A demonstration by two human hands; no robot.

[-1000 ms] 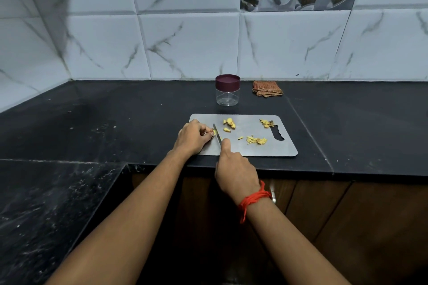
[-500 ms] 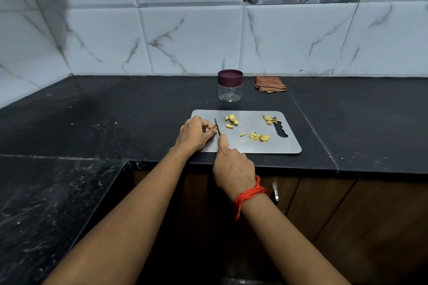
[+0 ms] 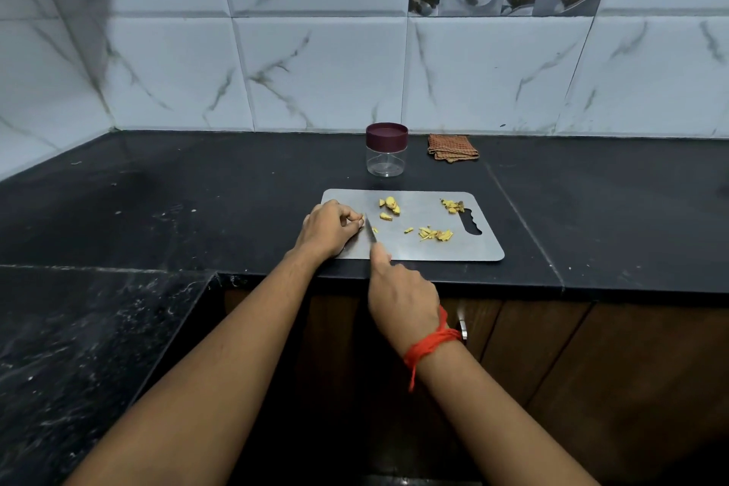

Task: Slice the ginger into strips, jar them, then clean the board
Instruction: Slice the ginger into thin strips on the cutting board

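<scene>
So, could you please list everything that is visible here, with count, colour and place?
cutting board: one, grey metal, near the counter edge
ginger: several yellow chunks and strips, scattered on the board
knife: one, steel blade, on the board's left part
jar: one, clear with maroon lid, behind the board
cloth: one, brown checked, folded, right of the jar
countertop: one, black
wall tiles: many, white marbled, behind the counter
cabinet doors: several, brown, under the counter
thread: one, red, round the right wrist
left hand: fingers curled, seemingly pinning ginger beside the blade
right hand: grips the knife
</scene>
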